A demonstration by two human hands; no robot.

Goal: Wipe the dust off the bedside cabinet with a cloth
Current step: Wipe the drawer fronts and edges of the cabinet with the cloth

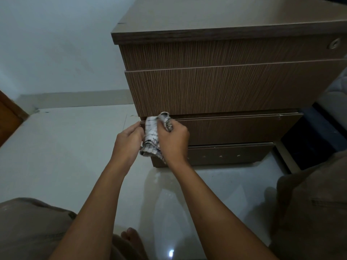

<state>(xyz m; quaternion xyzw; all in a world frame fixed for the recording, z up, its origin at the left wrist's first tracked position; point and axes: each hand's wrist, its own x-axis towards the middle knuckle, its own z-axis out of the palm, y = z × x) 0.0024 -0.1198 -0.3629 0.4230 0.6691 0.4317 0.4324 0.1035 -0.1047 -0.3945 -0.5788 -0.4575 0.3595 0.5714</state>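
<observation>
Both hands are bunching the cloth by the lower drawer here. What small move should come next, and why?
Probably press the cloth flat against the cabinet front and start a stroke. Left hand and right hand both grip it, wadded, beside the lower drawer; no broad face of it lies on the wood.

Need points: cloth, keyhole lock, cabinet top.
cloth (151, 136), head view, striped middle showing between the hands
keyhole lock (334, 43), head view, round metal face
cabinet top (216, 14), head view, bare top surface
</observation>
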